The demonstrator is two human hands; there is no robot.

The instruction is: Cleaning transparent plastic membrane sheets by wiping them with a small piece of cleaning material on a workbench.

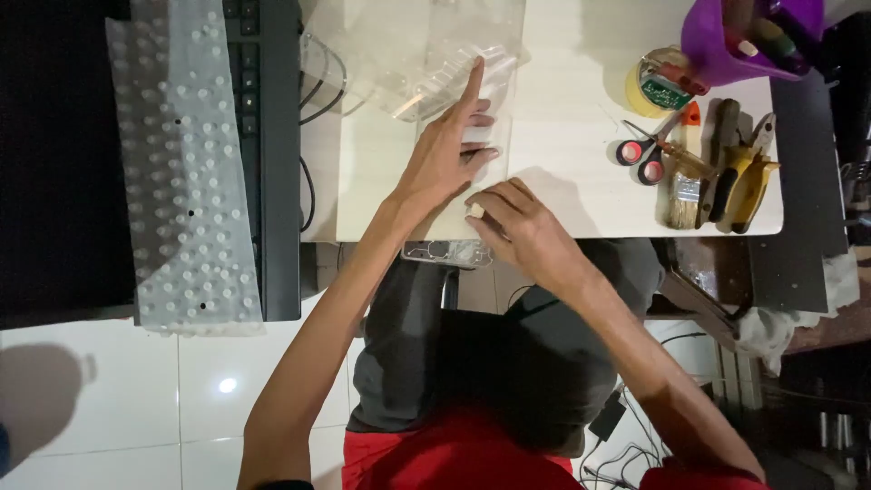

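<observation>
My left hand lies flat on a clear plastic sheet or case on the pale table, its index finger stretched out toward a ridged clear plastic piece. My right hand is closed near the table's front edge, pinching a small pale block between thumb and fingers, pressed at the sheet's near end. A clear flat piece sticks out past the table edge under both hands.
Red-handled scissors, a paintbrush, a yellow-handled tool, a tape roll and a purple cup sit at the table's right. A bubble-wrap sheet covers a black keyboard at left. Cables trail between them.
</observation>
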